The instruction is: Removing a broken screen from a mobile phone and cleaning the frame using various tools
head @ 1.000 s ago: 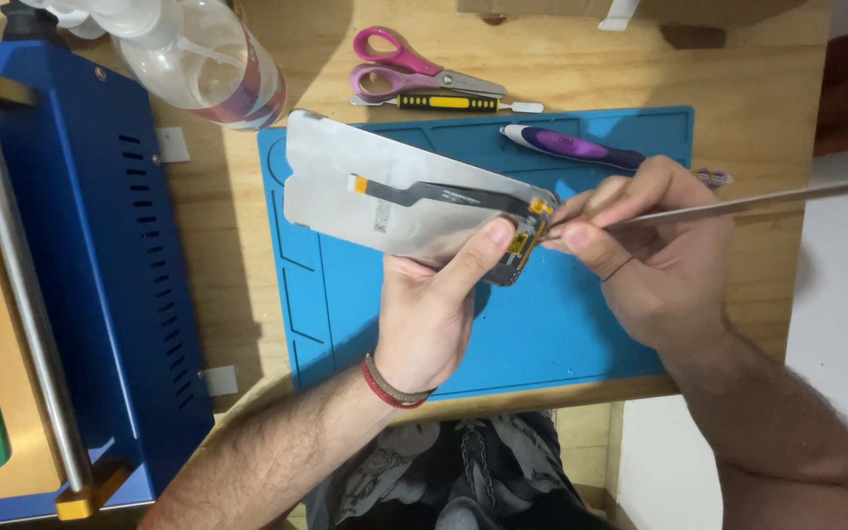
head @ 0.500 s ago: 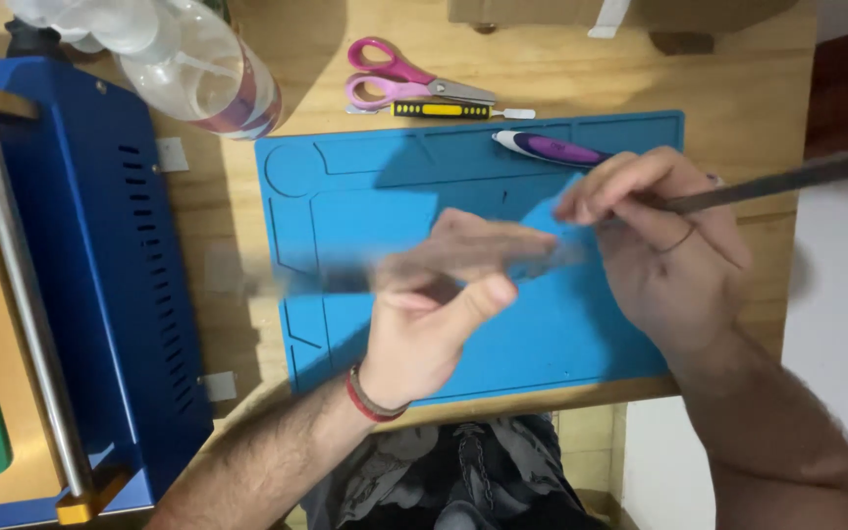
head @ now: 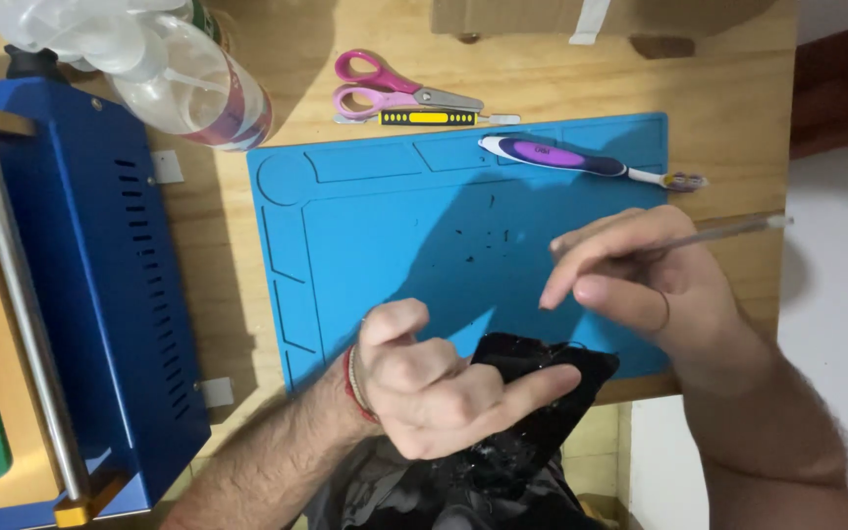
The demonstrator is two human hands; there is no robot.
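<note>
Hands first: your left hand (head: pixel 434 388) is curled around a dark, cracked phone screen panel (head: pixel 532 393), holding it at the near edge of the blue work mat (head: pixel 395 236), partly over your lap. Your right hand (head: pixel 660 285) pinches a thin metal pry tool (head: pixel 728 232), shaft pointing right, tip hidden behind your fingers. It hovers just above and right of the panel, not touching it. By the look of it, you are between passes of working on the panel. Bringing the tool back would call for a steady panel and a light touch, since the glass looks broken. A toothbrush (head: pixel 581 159), pink scissors (head: pixel 395 88) and a clear bottle (head: pixel 188 83) lie at the far side of the desk (head: pixel 542 59); a blue machine (head: pixel 80 294) stands left.
</note>
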